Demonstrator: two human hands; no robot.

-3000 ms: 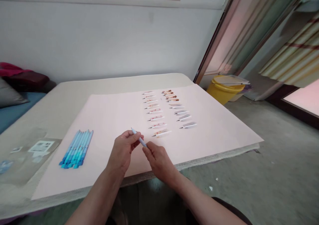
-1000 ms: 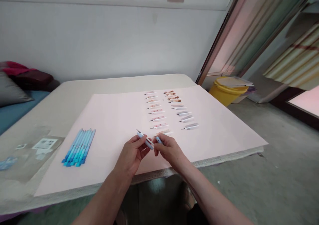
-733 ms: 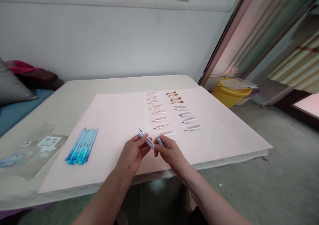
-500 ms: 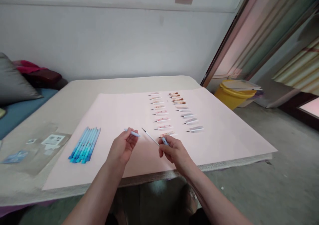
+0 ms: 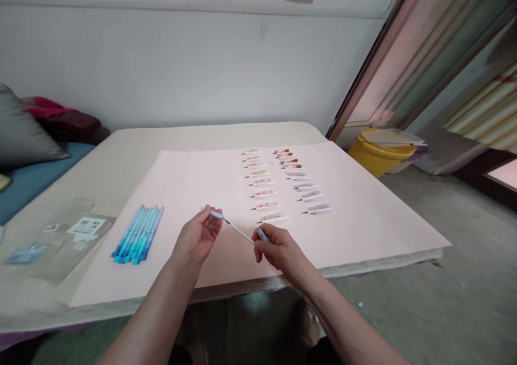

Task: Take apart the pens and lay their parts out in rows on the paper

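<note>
My left hand (image 5: 202, 232) pinches a light blue pen barrel (image 5: 214, 213), its open end turned to the right. Between the fingers of my right hand (image 5: 278, 246) is a white pen refill (image 5: 241, 232), its dark tip meeting the barrel's open end. A second light blue pen part (image 5: 262, 234) is also held in my right hand, against the fingers. Just past that hand, two columns of refills laid beside small patterned pieces run away from me, such as a refill with a grey piece (image 5: 317, 210) and one with a floral piece (image 5: 271, 217).
Several blue pens (image 5: 138, 234) lie side by side on the pink sheet (image 5: 194, 176) at the left. Clear plastic bags (image 5: 60, 241) rest on the cream table cover. A yellow bucket (image 5: 375, 155) stands on the floor at the right.
My right hand has moved slightly left and down, bringing the refill's tip from a gap up to the barrel in my left hand. The left hand has barely moved.
</note>
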